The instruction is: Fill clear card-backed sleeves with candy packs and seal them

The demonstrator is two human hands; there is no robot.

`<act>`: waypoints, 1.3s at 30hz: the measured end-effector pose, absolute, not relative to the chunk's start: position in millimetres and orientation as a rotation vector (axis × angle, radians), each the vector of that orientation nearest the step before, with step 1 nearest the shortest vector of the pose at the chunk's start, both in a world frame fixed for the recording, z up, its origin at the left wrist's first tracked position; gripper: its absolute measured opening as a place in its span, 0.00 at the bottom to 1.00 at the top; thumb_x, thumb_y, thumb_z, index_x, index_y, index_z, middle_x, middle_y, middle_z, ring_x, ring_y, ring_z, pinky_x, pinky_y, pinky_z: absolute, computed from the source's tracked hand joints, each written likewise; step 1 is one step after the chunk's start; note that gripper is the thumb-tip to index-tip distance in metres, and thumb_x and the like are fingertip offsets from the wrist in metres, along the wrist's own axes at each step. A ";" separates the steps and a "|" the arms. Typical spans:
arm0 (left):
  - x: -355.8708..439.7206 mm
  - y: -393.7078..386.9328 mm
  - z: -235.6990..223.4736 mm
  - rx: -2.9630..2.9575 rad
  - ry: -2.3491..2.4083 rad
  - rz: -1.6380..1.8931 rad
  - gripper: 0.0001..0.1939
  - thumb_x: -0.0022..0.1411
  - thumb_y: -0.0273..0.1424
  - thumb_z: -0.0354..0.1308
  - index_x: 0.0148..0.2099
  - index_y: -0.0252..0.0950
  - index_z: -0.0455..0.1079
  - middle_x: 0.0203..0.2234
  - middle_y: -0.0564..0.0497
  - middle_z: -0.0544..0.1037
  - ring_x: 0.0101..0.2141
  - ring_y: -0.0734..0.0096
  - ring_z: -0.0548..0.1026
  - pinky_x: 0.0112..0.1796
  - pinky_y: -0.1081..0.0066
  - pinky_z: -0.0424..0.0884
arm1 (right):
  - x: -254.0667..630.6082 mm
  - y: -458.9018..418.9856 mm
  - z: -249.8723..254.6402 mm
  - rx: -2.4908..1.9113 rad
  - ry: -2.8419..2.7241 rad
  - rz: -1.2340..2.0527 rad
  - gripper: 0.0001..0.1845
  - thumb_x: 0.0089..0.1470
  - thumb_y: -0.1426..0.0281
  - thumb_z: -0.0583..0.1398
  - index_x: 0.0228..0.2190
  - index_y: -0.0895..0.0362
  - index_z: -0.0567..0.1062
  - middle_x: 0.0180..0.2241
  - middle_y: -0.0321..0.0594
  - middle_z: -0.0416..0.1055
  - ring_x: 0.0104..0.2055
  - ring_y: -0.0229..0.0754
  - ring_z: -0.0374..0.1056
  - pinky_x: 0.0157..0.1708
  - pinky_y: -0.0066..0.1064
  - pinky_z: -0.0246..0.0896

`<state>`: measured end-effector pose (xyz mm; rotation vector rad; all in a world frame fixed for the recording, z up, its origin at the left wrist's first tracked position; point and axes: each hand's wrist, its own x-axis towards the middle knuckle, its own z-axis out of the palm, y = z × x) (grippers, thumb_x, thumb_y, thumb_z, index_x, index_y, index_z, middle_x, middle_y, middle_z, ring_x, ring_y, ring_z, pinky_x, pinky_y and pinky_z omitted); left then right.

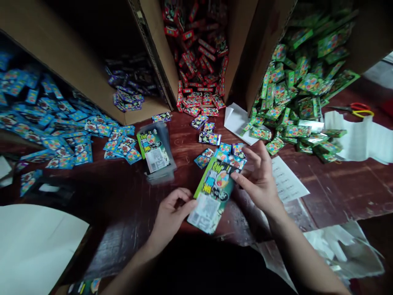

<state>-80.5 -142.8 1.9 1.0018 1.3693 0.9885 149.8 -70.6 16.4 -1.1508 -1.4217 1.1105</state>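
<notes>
Printed green-black pouch [211, 188], pinched in left hand [171, 215]; right hand [263, 186] spread at pouch's upper right edge. Best steadied lightly, kept flat.

Left of the held pouch [211, 188], more pouches [156, 147] lie before a carton [150, 109] apparently holding packets [129, 100].

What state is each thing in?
Printed bag: held, tilted
Left hand: pinching bag's edge
Right hand: fingers parted, thumb on bag
Bag stack: flat, uneven
Red packs: heaped
Green packs: heaped
Blue packs: heaped
Purple packs: some scattered
Boxes: open
Scissors: lying, blades unclear
</notes>
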 end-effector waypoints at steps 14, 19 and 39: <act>-72.3 -149.7 -9.8 1.133 1.093 0.944 0.31 0.64 0.29 0.64 0.64 0.46 0.54 0.51 0.46 0.75 0.45 0.66 0.78 0.45 0.66 0.75 | 147.9 -85.8 2.9 -0.857 -2.070 0.905 0.55 0.59 0.70 0.64 0.70 0.43 0.32 0.70 0.50 0.49 0.59 0.55 0.68 0.63 0.60 0.58; -85.5 -142.2 -4.6 1.106 1.145 0.915 0.20 0.64 0.32 0.64 0.54 0.42 0.60 0.42 0.51 0.76 0.40 0.68 0.77 0.40 0.70 0.74 | 144.4 -105.5 -13.7 -0.948 -1.696 0.798 0.55 0.56 0.73 0.66 0.69 0.37 0.38 0.71 0.47 0.43 0.55 0.53 0.72 0.61 0.60 0.61; -84.1 -117.1 8.9 1.265 1.194 1.017 0.07 0.67 0.34 0.60 0.38 0.36 0.75 0.45 0.46 0.78 0.47 0.66 0.75 0.49 0.65 0.69 | 136.5 -110.2 0.5 -0.960 -1.539 1.179 0.51 0.62 0.66 0.62 0.68 0.33 0.33 0.68 0.46 0.47 0.47 0.44 0.75 0.52 0.47 0.74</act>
